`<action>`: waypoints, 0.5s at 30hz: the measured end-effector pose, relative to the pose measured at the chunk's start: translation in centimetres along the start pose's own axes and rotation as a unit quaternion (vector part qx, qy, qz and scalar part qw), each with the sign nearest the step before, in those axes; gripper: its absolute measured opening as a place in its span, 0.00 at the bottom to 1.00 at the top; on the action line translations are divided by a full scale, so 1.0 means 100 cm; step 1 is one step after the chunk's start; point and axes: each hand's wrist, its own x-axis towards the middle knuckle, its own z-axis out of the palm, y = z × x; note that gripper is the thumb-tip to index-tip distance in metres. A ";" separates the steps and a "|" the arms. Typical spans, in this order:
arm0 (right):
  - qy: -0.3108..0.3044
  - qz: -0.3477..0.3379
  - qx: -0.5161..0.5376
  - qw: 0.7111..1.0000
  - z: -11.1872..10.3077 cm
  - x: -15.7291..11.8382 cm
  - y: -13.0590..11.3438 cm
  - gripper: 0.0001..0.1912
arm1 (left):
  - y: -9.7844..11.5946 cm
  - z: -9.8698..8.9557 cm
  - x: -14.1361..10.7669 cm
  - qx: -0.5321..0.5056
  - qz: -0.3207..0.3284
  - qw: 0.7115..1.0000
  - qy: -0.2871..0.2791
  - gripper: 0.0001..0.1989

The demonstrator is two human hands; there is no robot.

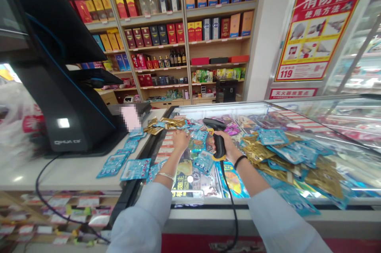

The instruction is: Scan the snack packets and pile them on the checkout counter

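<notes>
My right hand [226, 145] grips a black handheld barcode scanner [217, 137] by its handle, and the scanner's black coiled-free cord [229, 201] hangs down past the freezer front. My left hand [180, 141] lies with its fingers spread on the packets near the scanner, a short gap from my right hand. Blue foil snack packets [202, 161] and gold foil packets [268, 153] lie heaped on the glass top of a chest freezer [351, 116]. More blue packets [135, 169] lie on the white counter [68, 173] to my left.
A black point-of-sale terminal [62, 102] stands on the counter at left, with a plastic bag [14, 126] beyond it. Wooden shelves [175, 42] of boxed liquor fill the back wall. A red fire-hydrant poster [320, 28] hangs at right.
</notes>
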 end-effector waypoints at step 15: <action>-0.006 0.004 0.032 0.999 -0.012 0.004 0.001 0.09 | 0.007 0.001 -0.001 -0.032 -0.027 0.999 -0.035 0.18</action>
